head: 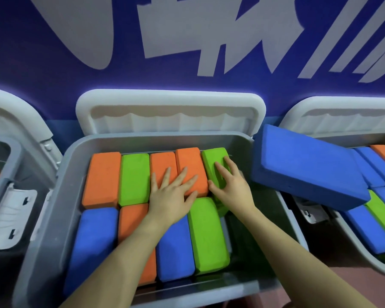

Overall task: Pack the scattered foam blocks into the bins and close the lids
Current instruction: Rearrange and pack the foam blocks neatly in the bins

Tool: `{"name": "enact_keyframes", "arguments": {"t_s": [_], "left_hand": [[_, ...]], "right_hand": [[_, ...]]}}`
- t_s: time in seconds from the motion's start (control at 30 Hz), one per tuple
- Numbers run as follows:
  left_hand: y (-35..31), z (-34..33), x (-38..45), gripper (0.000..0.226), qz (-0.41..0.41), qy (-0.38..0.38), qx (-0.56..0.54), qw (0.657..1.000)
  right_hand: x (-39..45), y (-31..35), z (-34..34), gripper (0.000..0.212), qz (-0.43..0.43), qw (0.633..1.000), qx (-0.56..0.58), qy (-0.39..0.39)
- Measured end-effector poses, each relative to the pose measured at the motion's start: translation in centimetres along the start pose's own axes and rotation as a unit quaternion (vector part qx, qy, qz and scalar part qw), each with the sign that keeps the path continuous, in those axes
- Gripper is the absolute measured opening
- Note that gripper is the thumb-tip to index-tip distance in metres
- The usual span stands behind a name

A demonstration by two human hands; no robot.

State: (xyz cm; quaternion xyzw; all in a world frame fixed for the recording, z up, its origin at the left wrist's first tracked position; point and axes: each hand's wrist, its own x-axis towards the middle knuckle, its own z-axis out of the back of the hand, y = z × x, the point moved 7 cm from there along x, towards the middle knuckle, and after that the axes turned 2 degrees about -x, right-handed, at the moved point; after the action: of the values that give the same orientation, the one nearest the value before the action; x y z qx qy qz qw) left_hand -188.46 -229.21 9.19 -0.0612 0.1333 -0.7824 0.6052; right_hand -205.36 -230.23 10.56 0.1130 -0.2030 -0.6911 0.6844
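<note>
**Pressing blocks flat in the middle bin**

Pressing down with both hands, you work inside the middle bin (53,196), the big grey tub that surrounds your forearms, with its white lid (169,112) standing open just beyond your fingertips. Right of your right hand sits the right bin (353,247), lid also up, holding blue, green and orange blocks. A large blue block (302,165) lies tilted across that bin's near-left rim, close beside your right hand. Left of your left hand, a third bin (0,181) shows only its edge.

Under your arms the middle bin holds two rows of foam blocks. In the far row, your left hand (173,192) lies flat with fingers spread and straight on an orange block (190,167), gripping nothing. Your right hand (229,183) rests on the tilted green block (213,161) at the right end of that row, fingers slightly bent over its top; it is not clearly gripping. Below your left wrist lie a blue block (173,247) and a green block (207,234).
</note>
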Motion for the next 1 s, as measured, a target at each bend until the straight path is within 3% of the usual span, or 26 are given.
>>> {"name": "enact_keyframes", "arguments": {"t_s": [0.23, 0.37, 0.47, 0.73, 0.83, 0.9, 1.0], "left_hand": [[-0.3, -0.7, -0.3, 0.053, 0.000, 0.018, 0.013, 1.000], [-0.3, -0.8, -0.4, 0.053, -0.014, 0.029, 0.025, 0.999], [-0.3, 0.0, -0.4, 0.053, -0.025, 0.052, -0.002, 0.998], [-5.9, 4.6, -1.6, 0.062, -0.121, 0.010, 0.031, 0.992], [-9.7, 6.3, -0.8, 0.063, -0.146, -0.014, 0.044, 0.988], [-12.3, 6.8, 0.2, 0.066, -0.154, -0.013, 0.046, 0.987], [-15.6, 6.4, 1.8, 0.074, -0.156, 0.013, 0.060, 0.986]], "right_hand": [[0.2, -0.7, -2.0, 0.045, 0.004, 0.999, 0.006, 0.044], [0.0, 0.3, -1.7, 0.074, 0.023, 0.995, -0.053, 0.079], [-0.9, 1.8, 0.7, 0.085, 0.056, 0.997, -0.044, 0.044], [-4.1, 2.0, 11.0, 0.052, 0.174, 0.971, -0.084, -0.139], [-4.5, -0.9, 14.2, 0.053, 0.149, 0.963, -0.145, -0.173], [-4.0, -4.1, 15.5, 0.067, 0.070, 0.975, -0.172, -0.123], [-4.0, -8.9, 15.2, 0.098, -0.033, 0.969, -0.245, 0.021]]}}
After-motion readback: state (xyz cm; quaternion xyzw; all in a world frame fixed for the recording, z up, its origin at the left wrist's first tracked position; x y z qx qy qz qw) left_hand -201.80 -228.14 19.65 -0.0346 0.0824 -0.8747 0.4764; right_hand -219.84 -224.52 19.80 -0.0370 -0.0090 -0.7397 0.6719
